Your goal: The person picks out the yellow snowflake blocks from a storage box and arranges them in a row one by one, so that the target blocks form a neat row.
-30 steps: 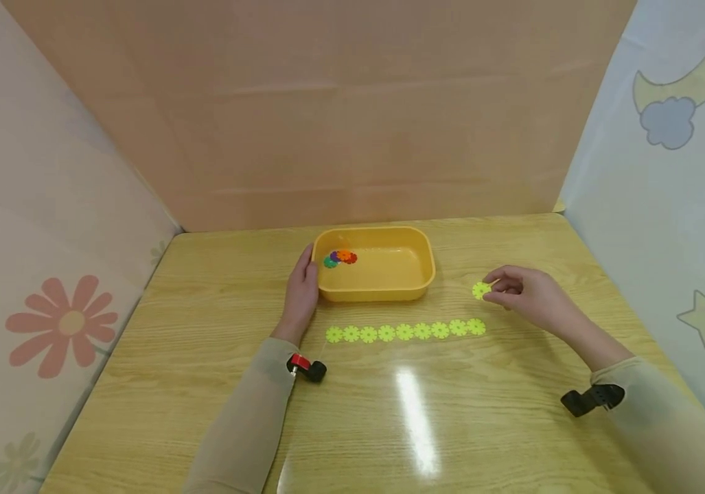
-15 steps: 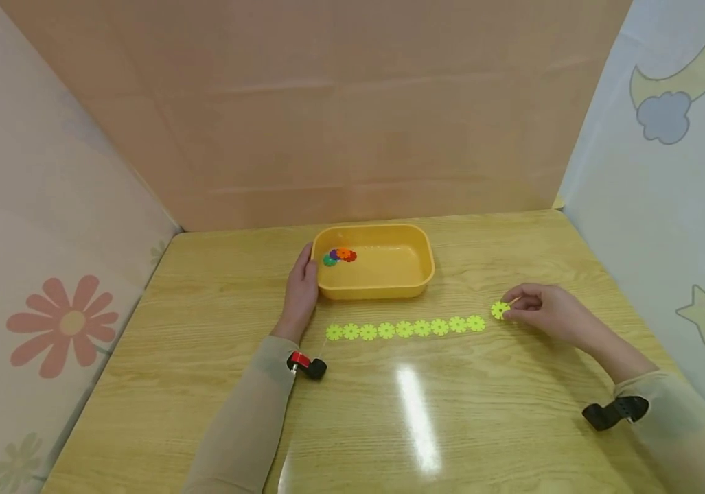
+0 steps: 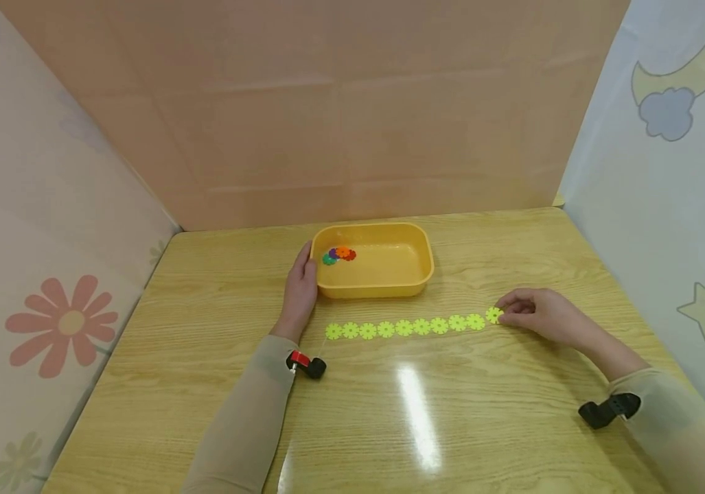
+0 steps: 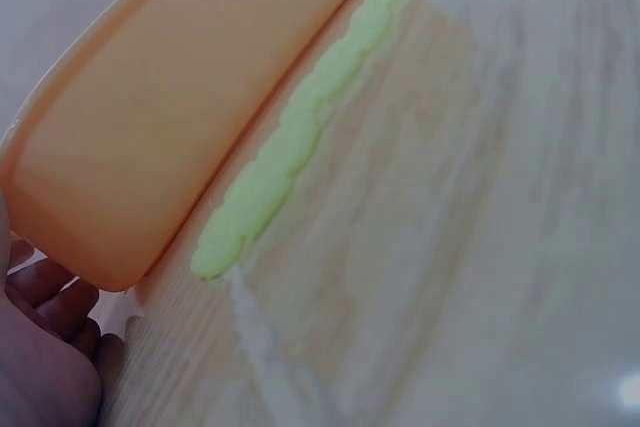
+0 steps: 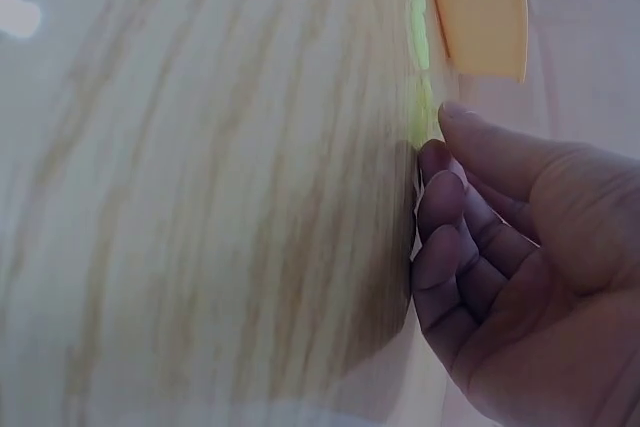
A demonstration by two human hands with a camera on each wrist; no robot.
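My right hand (image 3: 540,314) pinches a yellow-green snowflake disc (image 3: 493,315) between thumb and fingertips, low over the table at the right end of a row of matching discs (image 3: 403,327). In the right wrist view the held disc (image 5: 424,112) shows just beyond the fingertips, in line with the row. My left hand (image 3: 298,291) holds the left end of a yellow plastic tub (image 3: 372,291); the left wrist view shows curled fingers (image 4: 65,307) at the tub's lower corner. Inside the tub, at its left, lie several discs (image 3: 342,252) in green, purple, orange and red.
The wooden table (image 3: 216,295) has a glossy light reflection in front of the row. A plain tan panel (image 3: 340,116) stands behind it, with printed panels on both sides. A thin pale strand (image 4: 262,347) runs from the row's left end toward the left wrist.
My right hand has carried its disc right and toward me, then slightly left, up to the row's right end. The left hand stays on the tub.
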